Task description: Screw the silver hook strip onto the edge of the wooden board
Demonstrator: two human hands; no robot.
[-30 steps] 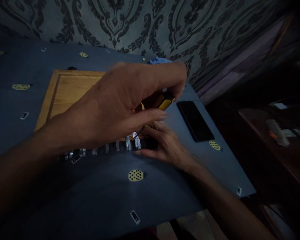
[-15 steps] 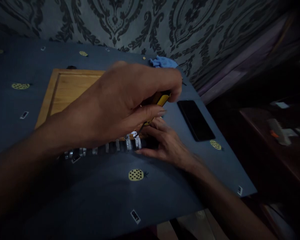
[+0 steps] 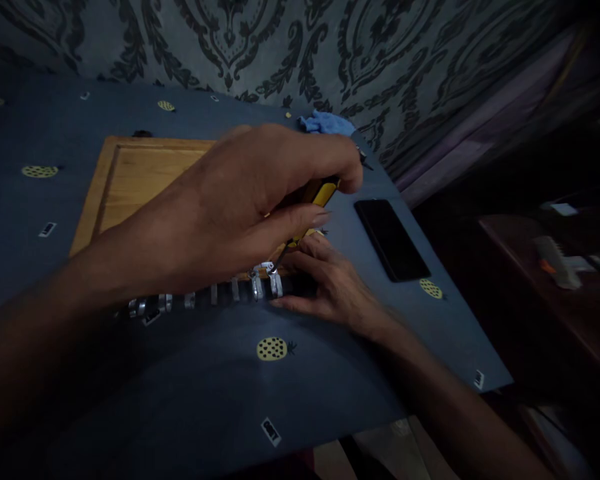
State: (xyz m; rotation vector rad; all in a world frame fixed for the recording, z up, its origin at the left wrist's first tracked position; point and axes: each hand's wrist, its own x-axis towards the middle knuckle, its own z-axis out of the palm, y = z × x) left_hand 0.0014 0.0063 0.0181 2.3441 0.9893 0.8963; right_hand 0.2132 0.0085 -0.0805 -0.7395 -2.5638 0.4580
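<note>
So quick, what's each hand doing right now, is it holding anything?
Left hand: closed around a yellow-and-black screwdriver.
Right hand: closed on one end of a dark strip with metal bands.

One screwdriver (image 3: 325,195), one wooden board (image 3: 150,175), one phone (image 3: 393,240), one blue cloth (image 3: 327,123)

Near tablecloth (image 3: 195,393) passable; left hand (image 3: 260,193) blocks board (image 3: 150,175), phone (image 3: 393,240) right.

We see shiny metal band clamps (image 3: 235,289) at eight o'clock, a smooth wooden board (image 3: 147,175) at ten, matt cloth (image 3: 326,123) at one, a smooth-faced phone (image 3: 392,240) at three.
</note>
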